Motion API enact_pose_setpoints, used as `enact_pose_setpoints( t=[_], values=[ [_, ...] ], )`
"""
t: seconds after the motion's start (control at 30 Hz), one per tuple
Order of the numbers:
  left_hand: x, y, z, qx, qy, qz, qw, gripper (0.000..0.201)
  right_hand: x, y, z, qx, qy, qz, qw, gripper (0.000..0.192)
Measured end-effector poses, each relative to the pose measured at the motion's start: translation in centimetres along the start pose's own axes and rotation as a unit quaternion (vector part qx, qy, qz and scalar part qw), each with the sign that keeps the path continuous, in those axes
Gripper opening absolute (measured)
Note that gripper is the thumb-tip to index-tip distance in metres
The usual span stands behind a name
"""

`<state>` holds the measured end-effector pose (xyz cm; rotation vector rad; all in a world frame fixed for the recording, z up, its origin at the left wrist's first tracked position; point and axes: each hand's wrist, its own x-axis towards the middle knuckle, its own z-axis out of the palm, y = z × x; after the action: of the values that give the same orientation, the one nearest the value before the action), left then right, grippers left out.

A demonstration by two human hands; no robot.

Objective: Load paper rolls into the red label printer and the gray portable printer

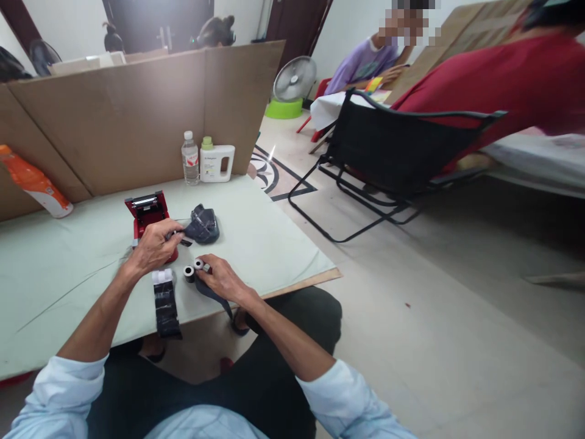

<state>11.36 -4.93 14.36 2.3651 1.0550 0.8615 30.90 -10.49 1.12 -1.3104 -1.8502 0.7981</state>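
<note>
Two small rolls (194, 269) lie between both hands, touching the right hand (222, 279).

Your hands had open desk (274, 244) toward its right edge and near its left edge. Ahead, the red printer (147, 214) and dark bundle (203, 224) blocked the middle; bottle (191, 160) and jug (216, 163) guarded the far edge.

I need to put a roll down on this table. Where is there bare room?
Bare cloth lies right of the dark pouch, toward the table edge, and left of the left hand, below the orange pack. It is crowded around the red printer, the small rolls and the right hand.
</note>
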Motion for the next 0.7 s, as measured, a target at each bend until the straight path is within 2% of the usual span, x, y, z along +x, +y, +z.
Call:
enact_pose_setpoints(
  t=[0.23,0.4,0.53,0.63,0.7],
  values=[
    [0.0,0.5,0.1,0.001,-0.012,0.013,1.0,0.016,0.3,-1.7,2.7,-0.001,-0.001,-0.001,1.0,0.021],
    [0.5,1.3,1.3,0.004,-0.07,0.06,0.996,0.018,0.4,-2.1,3.7,0.013,-0.016,-0.034,0.999,0.021],
    [0.7,1.5,2.9,0.019,-0.132,0.113,0.985,0.02,-1.9,-3.1,2.4,-0.01,-0.012,-0.039,0.999,0.027],
    [0.7,0.8,4.1,0.044,-0.186,0.127,0.973,0.02,-4.3,-4.6,0.1,-0.03,-0.013,-0.052,0.998,0.031],
    [0.6,0.0,4.7,0.063,-0.227,0.125,0.964,0.021,-5.3,-5.4,-1.5,-0.025,-0.011,-0.069,0.997,0.024]
  ],
)
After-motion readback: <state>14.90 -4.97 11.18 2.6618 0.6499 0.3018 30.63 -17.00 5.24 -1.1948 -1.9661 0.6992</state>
